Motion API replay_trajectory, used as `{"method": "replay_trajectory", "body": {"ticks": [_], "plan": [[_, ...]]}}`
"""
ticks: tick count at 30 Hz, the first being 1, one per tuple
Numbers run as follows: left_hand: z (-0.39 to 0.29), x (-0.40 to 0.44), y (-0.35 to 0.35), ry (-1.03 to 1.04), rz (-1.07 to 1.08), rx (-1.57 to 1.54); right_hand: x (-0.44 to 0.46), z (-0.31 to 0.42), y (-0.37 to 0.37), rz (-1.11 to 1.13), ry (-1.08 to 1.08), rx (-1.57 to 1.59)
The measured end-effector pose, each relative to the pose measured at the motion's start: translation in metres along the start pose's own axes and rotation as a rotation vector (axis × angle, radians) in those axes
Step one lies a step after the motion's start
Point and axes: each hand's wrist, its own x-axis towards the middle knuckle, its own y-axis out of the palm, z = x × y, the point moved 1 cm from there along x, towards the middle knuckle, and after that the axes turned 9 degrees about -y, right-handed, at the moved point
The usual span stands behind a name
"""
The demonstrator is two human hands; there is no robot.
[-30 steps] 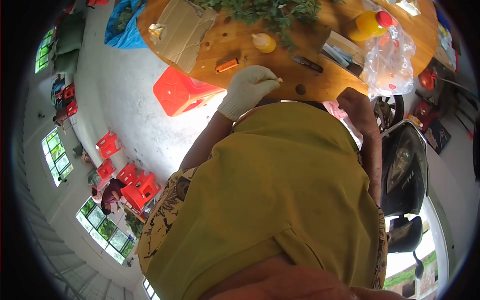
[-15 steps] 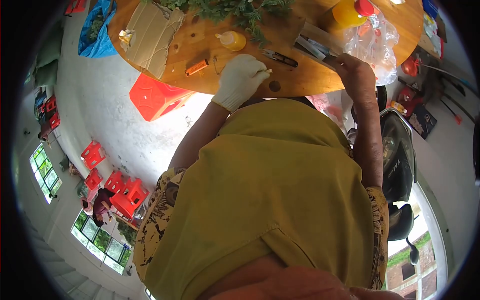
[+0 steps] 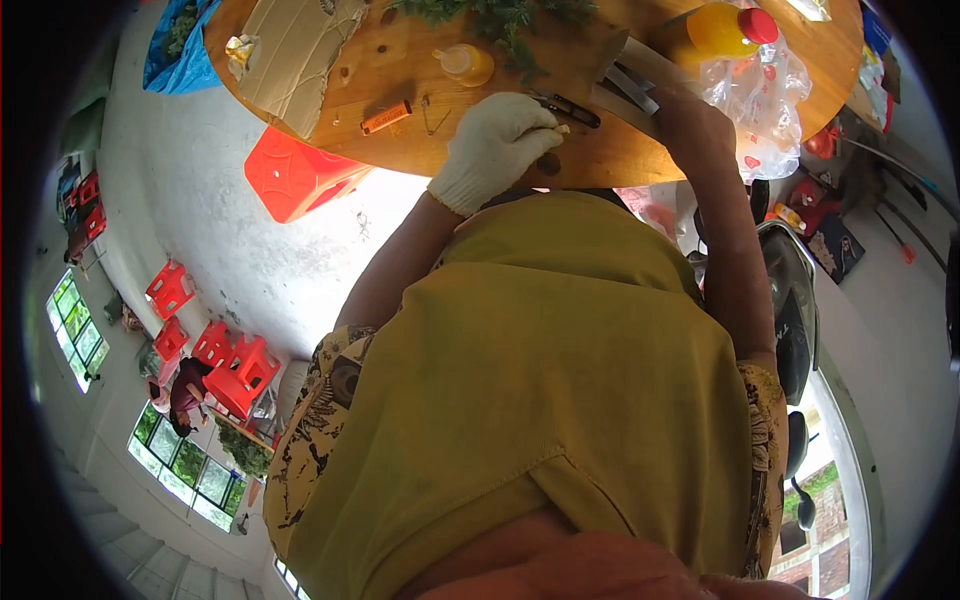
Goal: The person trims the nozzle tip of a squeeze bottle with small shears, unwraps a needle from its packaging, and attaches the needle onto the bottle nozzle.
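Observation:
My left hand (image 3: 500,145), in a white knit glove, is closed in a pinch above the near table edge. A small pale bit (image 3: 564,130) shows at its fingertips, too small to name. Just beyond those fingers lie dark-handled thread snips (image 3: 574,110), partly hidden by the glove. My bare right hand (image 3: 697,130) reaches to an open cardboard box (image 3: 640,62), its fingers bent and largely hidden at the box's right side. Shiny metal strips or blades (image 3: 630,88) lie in the box beside those fingers; whether the hand grips one cannot be seen.
The round wooden table (image 3: 390,75) bears an orange box cutter (image 3: 386,117), a small glue bottle (image 3: 466,65), flat cardboard (image 3: 295,65), green artificial branches (image 3: 510,25), a red-capped orange bottle (image 3: 720,32) and a plastic bag (image 3: 765,95). A red stool (image 3: 295,175) stands at left.
My right hand has moved from the box's near edge farther in over its contents. The left hand keeps its pinch and sits slightly nearer the snips. The view has shifted a little.

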Motion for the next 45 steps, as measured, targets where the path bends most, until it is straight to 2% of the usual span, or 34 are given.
{"method": "replay_trajectory", "body": {"ticks": [3, 9, 16, 19, 25, 32, 35, 39, 45], "plan": [[-0.002, -0.007, -0.004, -0.181, 0.024, -0.325, 0.007, 0.010, 0.000, 0.013, 0.022, -0.027], [-0.005, -0.006, -0.013, -0.328, 0.032, -0.644, 0.017, 0.007, -0.002, 0.046, 0.081, 0.056], [-0.014, -0.011, -0.015, -0.349, 0.084, -0.441, 0.018, 0.003, -0.001, -0.021, 0.142, 0.096], [-0.016, -0.012, -0.016, -0.347, 0.091, -0.462, 0.008, 0.005, -0.002, -0.105, 0.047, 0.061], [-0.018, -0.015, -0.014, -0.290, 0.033, -0.413, -0.016, 0.005, -0.022, -0.300, -0.132, 0.184], [-0.034, -0.018, -0.016, -0.208, 0.052, -0.401, -0.059, -0.006, -0.039, -0.264, -0.013, 1.326], [-0.054, -0.019, -0.016, -0.182, 0.071, -0.410, -0.064, -0.016, -0.024, -0.293, -0.104, 1.588], [-0.068, -0.016, -0.009, -0.190, 0.120, -0.523, -0.068, -0.017, -0.011, -0.323, -0.162, 1.732], [-0.081, -0.013, -0.005, -0.190, 0.148, -0.474, -0.072, -0.011, -0.003, -0.357, -0.174, 1.834]]}}
